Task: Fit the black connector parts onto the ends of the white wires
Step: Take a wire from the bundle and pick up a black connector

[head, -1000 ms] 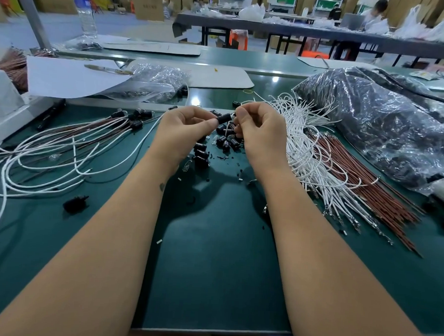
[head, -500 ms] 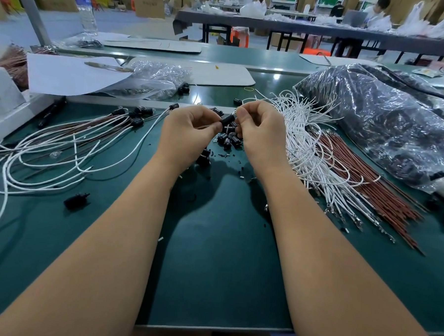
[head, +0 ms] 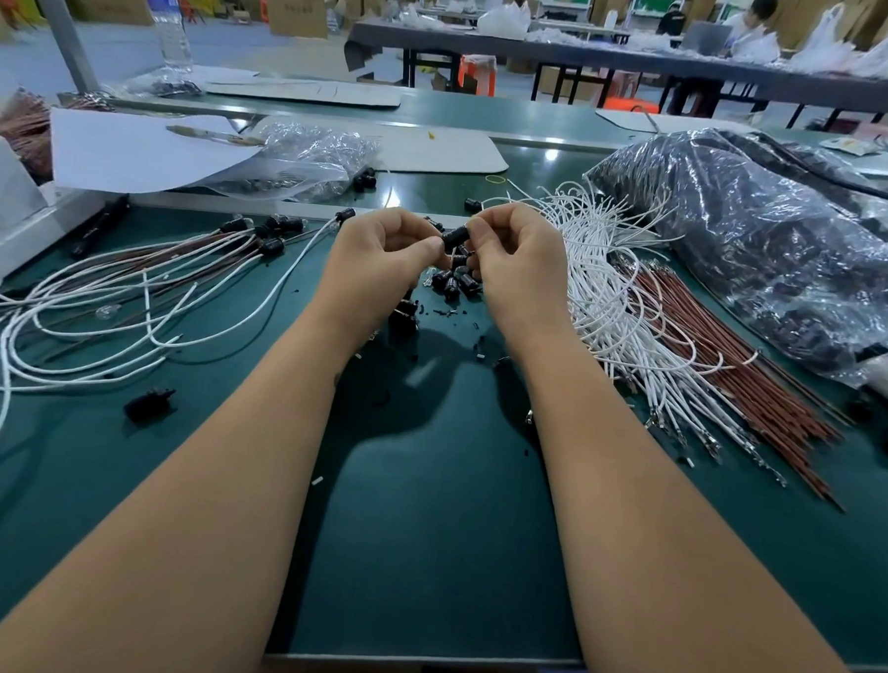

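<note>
Between my two hands, raised a little above the green mat (head: 422, 515), sits one black connector part (head: 455, 237). My left hand (head: 379, 261) has its fingers curled, thumb and forefinger pinching the connector's near end; my right hand (head: 520, 260) is likewise curled, its fingertips closed on the far end. I judge this two-sided grip steadies the part while a wire end goes in, though the wire itself is hidden between my fingers and I cannot tell whether it has seated.

Directly below the hands lies a loose pile of black connectors (head: 455, 283), kept within short reach for the next pick. Just right of my right hand the bundle of bare white wires (head: 618, 304) fans toward me, terminals at the near end, with brown-red wires (head: 728, 371) alongside. To the left, well apart, lie the finished wires (head: 141, 289), already carrying black parts at their far ends; I take this as the done side.

Further out: a clear bag of parts (head: 312, 164) behind the left group, a large dark plastic bag (head: 776, 240) at right, and a stray black piece (head: 149, 404) on the near left of the mat.
</note>
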